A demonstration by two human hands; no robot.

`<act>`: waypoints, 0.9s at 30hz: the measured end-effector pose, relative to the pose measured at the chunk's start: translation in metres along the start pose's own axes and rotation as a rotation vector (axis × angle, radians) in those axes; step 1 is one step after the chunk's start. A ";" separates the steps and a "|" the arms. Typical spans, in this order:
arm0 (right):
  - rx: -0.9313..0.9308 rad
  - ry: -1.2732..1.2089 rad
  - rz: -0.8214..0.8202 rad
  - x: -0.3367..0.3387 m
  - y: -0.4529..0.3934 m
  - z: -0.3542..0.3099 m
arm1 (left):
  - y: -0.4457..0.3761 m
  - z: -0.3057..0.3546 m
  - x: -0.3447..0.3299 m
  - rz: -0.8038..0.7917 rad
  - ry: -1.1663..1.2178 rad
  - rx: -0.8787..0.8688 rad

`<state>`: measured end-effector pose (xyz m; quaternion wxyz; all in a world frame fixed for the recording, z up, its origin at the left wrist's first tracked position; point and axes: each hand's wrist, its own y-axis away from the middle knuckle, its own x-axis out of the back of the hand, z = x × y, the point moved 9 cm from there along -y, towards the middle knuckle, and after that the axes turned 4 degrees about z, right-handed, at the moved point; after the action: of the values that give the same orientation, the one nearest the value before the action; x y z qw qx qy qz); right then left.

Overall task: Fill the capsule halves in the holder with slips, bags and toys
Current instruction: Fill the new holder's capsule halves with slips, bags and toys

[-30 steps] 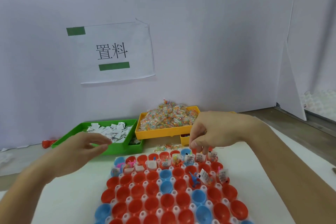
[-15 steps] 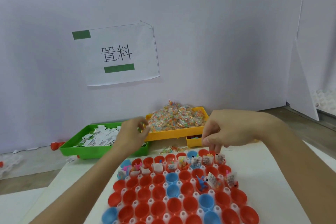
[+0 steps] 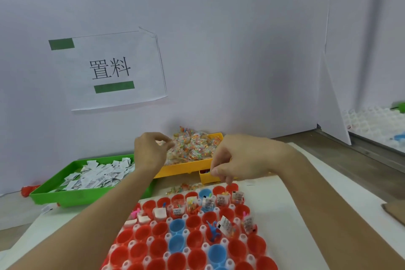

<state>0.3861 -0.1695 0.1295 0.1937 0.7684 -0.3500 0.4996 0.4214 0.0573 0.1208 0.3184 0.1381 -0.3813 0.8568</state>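
Left hand over yellow tray of bags, fingertips pinching a bag (grip partly hidden). Right hand nearer holder, fingers curled; contents unclear. Holder lies toward body.

holder: near rows cut by bottom edge | right hand: I can't see its fingertips' contents | slip print unreadable

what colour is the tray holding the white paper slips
Green. The tray sits at the left, behind the capsule holder; the head view shows it plainly.
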 end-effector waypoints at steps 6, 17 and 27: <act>-0.054 -0.160 0.265 0.000 -0.017 0.013 | 0.012 0.021 0.019 -0.010 0.168 0.133; 0.003 -0.691 0.580 -0.016 -0.022 -0.014 | 0.101 0.067 0.061 0.023 0.239 -0.226; 0.035 -1.240 0.326 -0.031 0.002 -0.045 | 0.112 0.058 0.088 -0.092 0.629 0.007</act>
<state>0.3482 -0.1307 0.1204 -0.1358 0.8547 -0.5009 -0.0088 0.2816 -0.0036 0.1386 0.4586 -0.1153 -0.2548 0.8435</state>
